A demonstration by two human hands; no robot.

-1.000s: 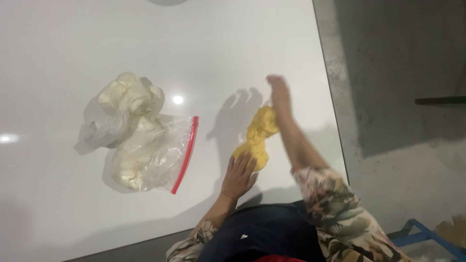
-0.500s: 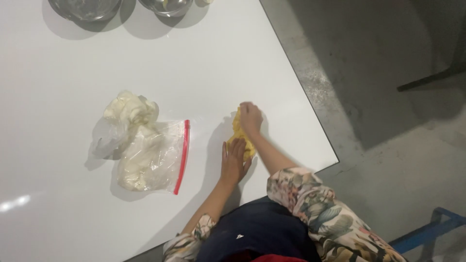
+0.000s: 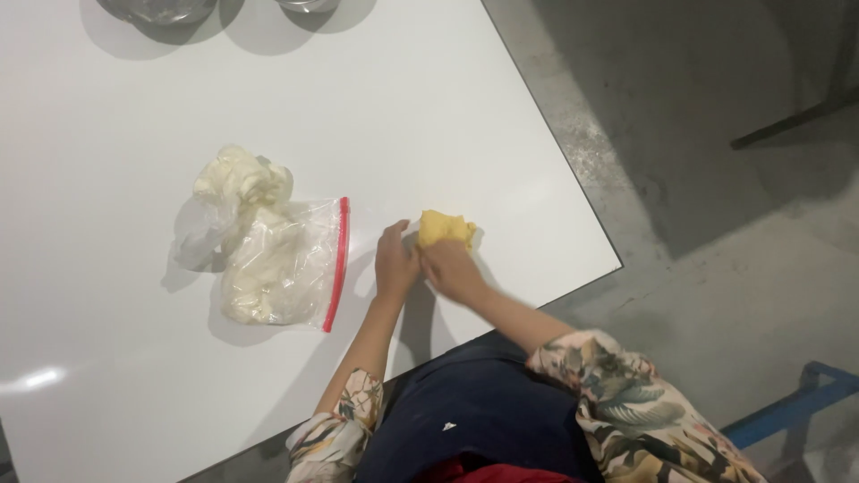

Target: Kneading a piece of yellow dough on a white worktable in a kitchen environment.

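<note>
yellow dough (image 3: 445,229) sits near the table's (image 3: 501,125) right edge, both hands closed on its near side: left hand (image 3: 395,265) cupping, right hand (image 3: 454,268) pressing. kneading it well likely means folding it inward evenly. it looks soft, lumpy, bright. farther left lies a clear bag (image 3: 286,264) of pale dough (image 3: 243,179).
</note>
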